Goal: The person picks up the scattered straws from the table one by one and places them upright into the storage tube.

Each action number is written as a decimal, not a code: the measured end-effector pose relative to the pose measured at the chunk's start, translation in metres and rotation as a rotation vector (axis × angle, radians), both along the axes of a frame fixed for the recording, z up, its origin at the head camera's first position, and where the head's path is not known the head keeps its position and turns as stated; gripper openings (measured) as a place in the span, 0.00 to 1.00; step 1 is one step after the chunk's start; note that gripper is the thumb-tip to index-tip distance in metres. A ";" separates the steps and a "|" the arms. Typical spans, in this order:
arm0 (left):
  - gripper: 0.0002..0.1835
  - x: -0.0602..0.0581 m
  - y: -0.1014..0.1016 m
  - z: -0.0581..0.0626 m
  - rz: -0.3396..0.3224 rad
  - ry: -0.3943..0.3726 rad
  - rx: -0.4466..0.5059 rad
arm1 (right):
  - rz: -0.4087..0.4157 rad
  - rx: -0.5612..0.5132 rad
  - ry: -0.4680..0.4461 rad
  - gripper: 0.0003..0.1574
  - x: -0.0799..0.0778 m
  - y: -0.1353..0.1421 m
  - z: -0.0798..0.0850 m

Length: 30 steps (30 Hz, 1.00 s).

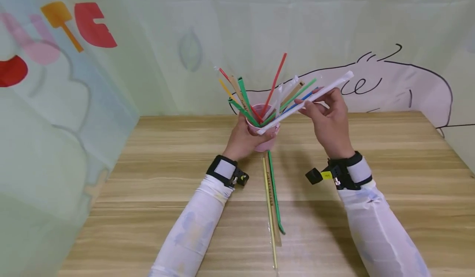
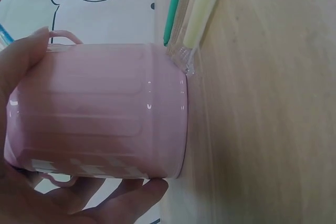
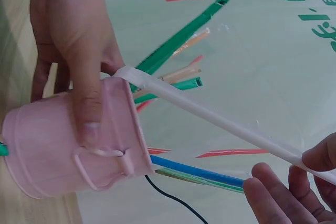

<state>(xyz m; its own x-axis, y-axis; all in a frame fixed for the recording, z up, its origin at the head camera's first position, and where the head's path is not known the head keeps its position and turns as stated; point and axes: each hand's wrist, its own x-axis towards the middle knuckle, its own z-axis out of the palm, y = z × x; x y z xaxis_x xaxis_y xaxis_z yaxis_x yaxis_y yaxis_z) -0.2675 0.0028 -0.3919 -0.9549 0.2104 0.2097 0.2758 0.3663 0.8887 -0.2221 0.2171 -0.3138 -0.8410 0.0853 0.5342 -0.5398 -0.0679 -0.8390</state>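
Note:
My left hand (image 1: 239,142) grips a small pink bucket (image 2: 94,108), thumb and fingers wrapped round its side. Red, green, blue, yellow and brown-paper straws fan out of the bucket's mouth, among them a red straw (image 1: 275,79) and a blue straw (image 3: 194,170). Between thumb and fingers my right hand (image 1: 331,122) pinches a straw in a white wrapper (image 3: 220,119), slanting down to the left. Its lower end overlaps the bucket's rim in the head view. In the right wrist view, the right fingertips are close by the blue straw's end.
On the wooden table (image 1: 156,178), in front of the bucket, lie a yellow straw (image 1: 267,190), a brown-paper straw (image 1: 272,203) and a green straw (image 1: 276,198), side by side lengthwise. A printed cloth backdrop (image 1: 156,29) stands behind and to the left of the table.

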 end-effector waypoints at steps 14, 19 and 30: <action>0.52 0.002 0.002 0.001 -0.009 0.015 -0.002 | -0.190 0.238 0.025 0.18 0.006 -0.017 0.012; 0.52 0.002 0.001 0.001 -0.007 0.021 -0.012 | -0.185 0.392 0.077 0.22 0.007 -0.031 0.006; 0.50 -0.001 0.001 -0.002 -0.009 0.021 0.018 | -0.240 0.635 0.016 0.24 -0.024 -0.038 -0.041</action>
<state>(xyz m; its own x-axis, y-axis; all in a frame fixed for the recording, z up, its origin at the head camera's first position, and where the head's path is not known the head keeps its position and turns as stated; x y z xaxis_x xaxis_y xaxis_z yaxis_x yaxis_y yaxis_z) -0.2682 0.0036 -0.3939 -0.9483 0.2150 0.2333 0.2976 0.3481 0.8890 -0.2462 0.1788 -0.3552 -0.8293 -0.0659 0.5549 -0.4915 0.5584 -0.6683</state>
